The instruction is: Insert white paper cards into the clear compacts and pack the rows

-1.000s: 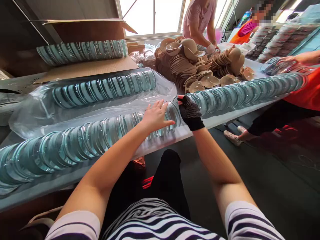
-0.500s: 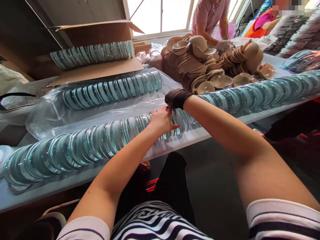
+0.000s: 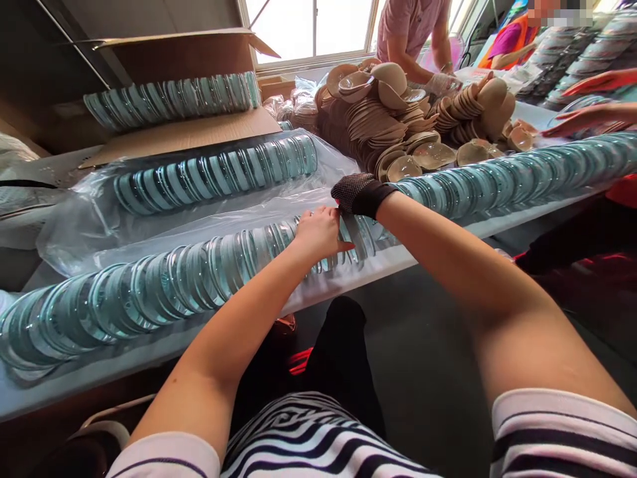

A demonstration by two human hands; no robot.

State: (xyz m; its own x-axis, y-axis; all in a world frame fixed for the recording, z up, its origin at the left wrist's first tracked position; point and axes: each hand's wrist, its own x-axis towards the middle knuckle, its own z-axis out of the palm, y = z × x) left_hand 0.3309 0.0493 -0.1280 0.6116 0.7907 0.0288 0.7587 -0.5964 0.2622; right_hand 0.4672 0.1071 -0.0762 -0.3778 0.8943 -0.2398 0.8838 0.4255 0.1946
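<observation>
We note a long white-covered table running across the view, carrying nearly everything. At its back left sits an open brown cardboard box, one row of bluish clear-glass discs on edge at its opening.

Along the near edge lies a long row of round, bluish clear-glass discs with pale rims, nested on their sides; we judge that each props its neighbour, so the row needs steadying mainly at its ends. In line with it, a second glass row runs off to the right. A shorter glass row lies behind, with loose clear plastic sheeting around it; whether it is inside, we cannot tell.

Beyond the right-hand row we record a heap of tan, shallow, glossy bowls, partly in leaning stacks. A co-worker's hands reach in at far right.

Our bare left hand lies over the near row's right end, fingers across the top, thumb towards us, seemingly to brace it; how firmly it grips, we cannot tell. Our right hand, in a black mesh fingerless glove, bends inward just beside it at the row's end. Its fingertips are hidden, so its grasp is undetermined.
</observation>
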